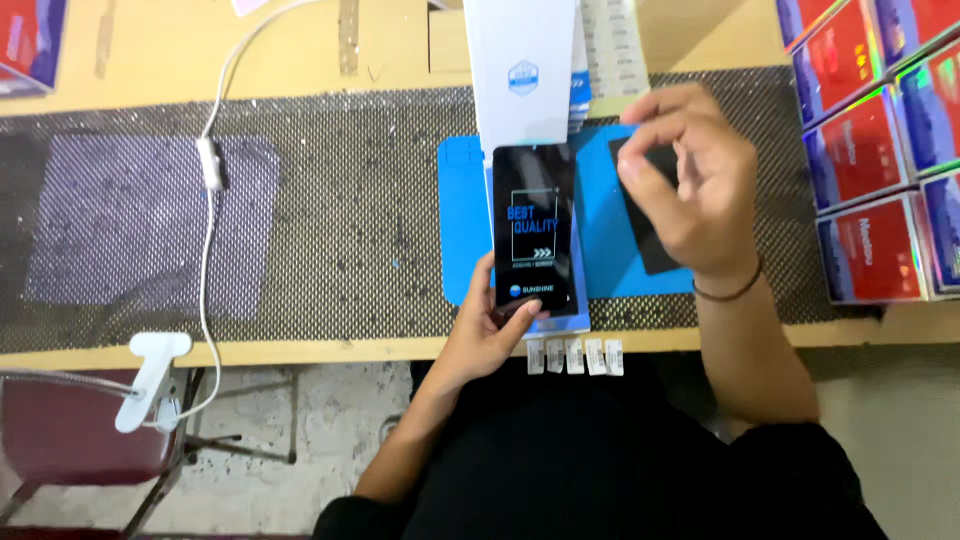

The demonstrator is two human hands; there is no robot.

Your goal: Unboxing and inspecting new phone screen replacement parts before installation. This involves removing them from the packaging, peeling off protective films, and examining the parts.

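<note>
My left hand (pixel 487 325) grips the near end of a black phone (pixel 535 228) whose glossy front carries a printed film, held flat over a blue work mat (pixel 600 240). My right hand (pixel 690 175) hovers to the right of the phone, fingers pinched around the top of a dark rectangular sheet (pixel 650 235) that lies on the mat. A white rectangular package (pixel 522 70) stands just beyond the phone's far end.
A black mesh mat (pixel 350 220) covers the wooden table. A white cable with a switch (pixel 212 165) runs to a white clamp (pixel 150 375) on the near edge. Red and blue boxes (pixel 880 150) are stacked at right. Small white stickers (pixel 575 355) line the table edge.
</note>
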